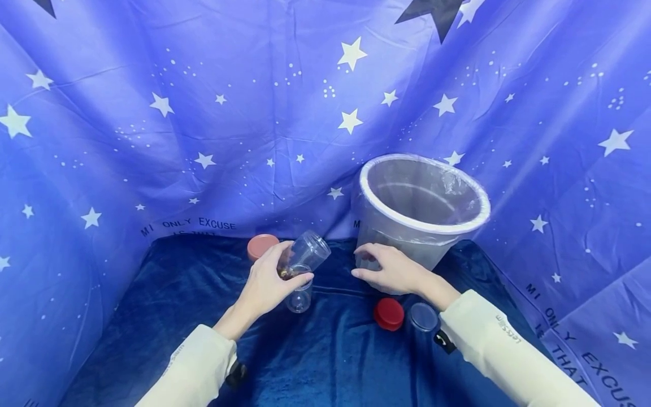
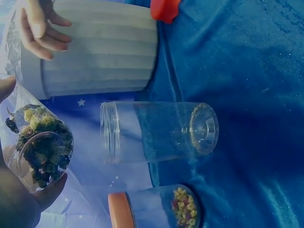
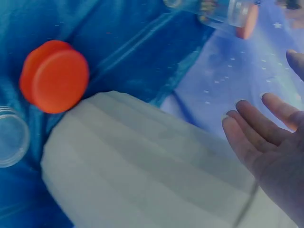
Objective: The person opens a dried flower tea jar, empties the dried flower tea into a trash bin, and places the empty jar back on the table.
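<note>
My left hand [image 1: 264, 284] grips a clear jar [image 1: 311, 251], tilted with its mouth up to the right. Dark and yellow dried bits [image 2: 43, 137] lie toward its base. Just below it stands an uncapped clear jar [image 2: 156, 130] with a thin ring of crumbs around its bottom. Behind the left hand is another jar with a pink-orange lid [image 1: 263, 247], holding yellow and red pieces [image 2: 184, 207]. My right hand [image 1: 390, 269] holds nothing, its fingers loosely bent in front of the bin [image 1: 424, 226].
The pale ribbed bin, lined with clear plastic, stands at the back right. A red lid [image 1: 389, 314] and a clear lid [image 1: 423, 317] lie in front of it on the dark blue cloth [image 1: 325, 362]. A starry blue curtain [image 1: 244, 124] hangs behind.
</note>
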Tool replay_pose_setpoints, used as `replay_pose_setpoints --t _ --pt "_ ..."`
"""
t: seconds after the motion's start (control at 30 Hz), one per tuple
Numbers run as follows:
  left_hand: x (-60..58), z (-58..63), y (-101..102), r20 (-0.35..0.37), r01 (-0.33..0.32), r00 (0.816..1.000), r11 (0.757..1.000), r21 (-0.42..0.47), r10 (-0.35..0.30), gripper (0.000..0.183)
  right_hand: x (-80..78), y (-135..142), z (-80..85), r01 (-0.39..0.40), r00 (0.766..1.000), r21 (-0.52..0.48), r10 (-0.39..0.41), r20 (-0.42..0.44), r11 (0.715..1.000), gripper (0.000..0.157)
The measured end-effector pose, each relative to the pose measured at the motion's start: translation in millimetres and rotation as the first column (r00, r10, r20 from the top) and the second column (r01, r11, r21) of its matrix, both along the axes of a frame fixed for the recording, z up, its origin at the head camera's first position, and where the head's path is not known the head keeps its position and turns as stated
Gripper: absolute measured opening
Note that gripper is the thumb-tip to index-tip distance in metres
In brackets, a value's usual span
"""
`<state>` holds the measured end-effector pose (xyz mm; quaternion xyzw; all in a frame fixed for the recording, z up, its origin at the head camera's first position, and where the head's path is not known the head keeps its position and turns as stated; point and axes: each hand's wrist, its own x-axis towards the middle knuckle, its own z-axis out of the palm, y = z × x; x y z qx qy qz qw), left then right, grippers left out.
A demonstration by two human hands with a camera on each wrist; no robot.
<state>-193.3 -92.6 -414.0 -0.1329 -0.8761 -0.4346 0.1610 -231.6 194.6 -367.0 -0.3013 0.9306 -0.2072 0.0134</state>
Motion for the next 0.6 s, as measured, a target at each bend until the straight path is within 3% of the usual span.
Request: replay_pose_setpoints --t 0.3,0.6 --pt "-4.5 9.6 -4 -0.021 -0.007 1.000 1.000 -0.023 0.007 0.074 3.6 -5 30.2 -0.010 1.000 -0.131 0.012 0.018 0.991 0.041" --pt "-10.1 22.1 -5 -0.047 -0.007 0.999 1.000 -0.028 0.006 0.073 7.5 -9 59.4 0.025 1.000 -0.137 -0.024 0.009 0.990 0.037"
